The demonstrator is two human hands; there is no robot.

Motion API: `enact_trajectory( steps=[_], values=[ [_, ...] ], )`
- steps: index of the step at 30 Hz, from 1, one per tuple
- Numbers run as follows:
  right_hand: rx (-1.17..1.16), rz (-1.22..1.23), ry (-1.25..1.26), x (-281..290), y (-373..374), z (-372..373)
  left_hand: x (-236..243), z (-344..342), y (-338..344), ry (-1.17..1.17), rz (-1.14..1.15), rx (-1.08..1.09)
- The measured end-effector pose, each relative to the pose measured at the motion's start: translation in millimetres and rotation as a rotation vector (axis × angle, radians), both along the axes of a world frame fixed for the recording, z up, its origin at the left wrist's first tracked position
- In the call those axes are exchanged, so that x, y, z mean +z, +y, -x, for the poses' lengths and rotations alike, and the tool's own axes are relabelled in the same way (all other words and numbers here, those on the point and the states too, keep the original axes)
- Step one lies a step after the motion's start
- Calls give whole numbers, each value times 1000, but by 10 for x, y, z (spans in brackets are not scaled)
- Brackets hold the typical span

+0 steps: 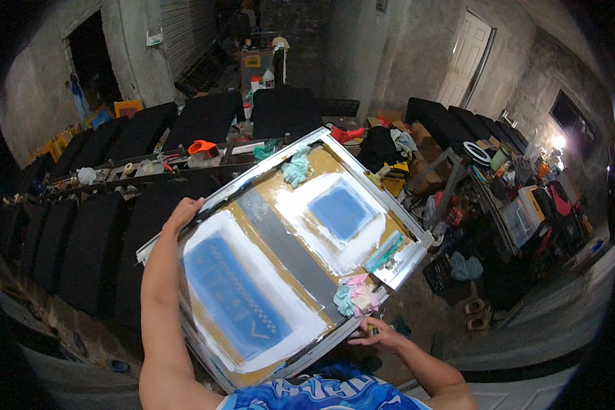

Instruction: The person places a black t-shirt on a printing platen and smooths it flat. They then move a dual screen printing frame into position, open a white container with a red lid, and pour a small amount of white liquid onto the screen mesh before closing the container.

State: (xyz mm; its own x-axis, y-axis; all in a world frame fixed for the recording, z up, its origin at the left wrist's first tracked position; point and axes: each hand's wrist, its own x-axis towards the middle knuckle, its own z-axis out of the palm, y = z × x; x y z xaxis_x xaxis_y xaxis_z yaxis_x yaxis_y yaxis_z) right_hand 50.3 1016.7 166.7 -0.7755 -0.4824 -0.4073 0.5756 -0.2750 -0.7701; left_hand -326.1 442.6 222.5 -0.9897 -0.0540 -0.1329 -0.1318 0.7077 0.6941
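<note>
A large screen printing frame point(229, 198) is tilted in front of me, its metal rim around a mesh with two blue stencil areas bordered in white and tan tape. My left hand point(184, 213) grips the rim on its left side. Close to the lower right rim, my right hand point(381, 336) curls around a small yellowish and dark object that I cannot make out. A pale green rag point(296, 168) lies at the frame's top, and a pink and light blue rag point(357, 296) near my right hand. A teal strip point(385, 252) lies along the right side.
Rows of black panels point(92, 239) stand left and behind on long rails, with an orange tape dispenser point(203, 147) among them. A cluttered table point(495, 208) stands at right, with bags and shoes point(474, 314) on the floor. A white door point(466, 60) is behind.
</note>
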Motion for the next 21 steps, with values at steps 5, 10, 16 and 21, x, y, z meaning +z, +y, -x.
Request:
enact_trajectory(
  steps=[5, 10, 16, 21],
  values=[
    [235, -288, -310, 456, 7, -42, 16, -66, 262, -34, -13, -68],
    [524, -1047, 618, 1288, 5, 616, 72, -62, 541, -45, 48, -149],
    [100, -1131, 1304, 1504, -596, 2756, -66, -7, 882, -49, 75, -216],
    [15, -1285, 1099, 1299, -972, 3932, -82, -27, 1040, -12, 99, -276]
  ],
)
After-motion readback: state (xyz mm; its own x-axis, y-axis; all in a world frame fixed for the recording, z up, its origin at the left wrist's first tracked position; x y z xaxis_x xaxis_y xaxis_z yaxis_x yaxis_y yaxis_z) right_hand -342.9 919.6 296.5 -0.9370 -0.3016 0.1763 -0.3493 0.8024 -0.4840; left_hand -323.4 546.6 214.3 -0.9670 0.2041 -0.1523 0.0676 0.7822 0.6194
